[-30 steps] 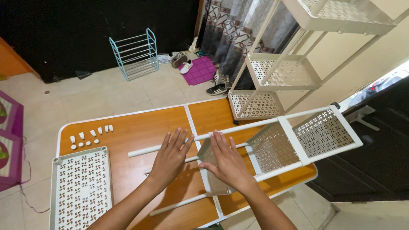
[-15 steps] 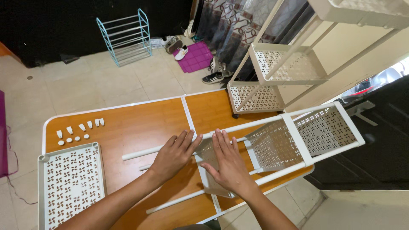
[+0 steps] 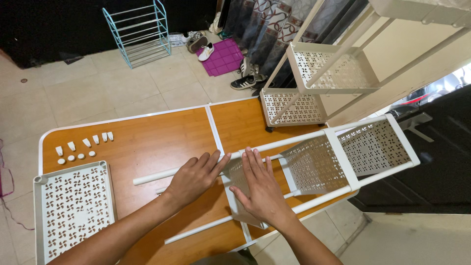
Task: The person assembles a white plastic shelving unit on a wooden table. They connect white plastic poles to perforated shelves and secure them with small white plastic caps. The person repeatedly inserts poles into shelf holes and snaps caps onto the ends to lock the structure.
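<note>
Your left hand (image 3: pixel 194 177) and right hand (image 3: pixel 260 189), fingers open, still press flat on the white rack (image 3: pixel 314 164) lying on the orange table (image 3: pixel 147 142).

The table (image 3: pixel 147 142) is orange wood-grain with white edging. The rack (image 3: pixel 319 162) and tray (image 3: pixel 73 211) are white, pierced with small leaf-shaped cut-outs. Far off stand a light-blue shoe rack (image 3: pixel 140 32) and a purple mat (image 3: pixel 223 56) on beige tiles (image 3: pixel 98 93).

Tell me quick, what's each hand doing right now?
Left hand: open, flat, palm down on the white pole.
Right hand: open, flat, pressing on the perforated shelf panel; holding nothing.
</note>
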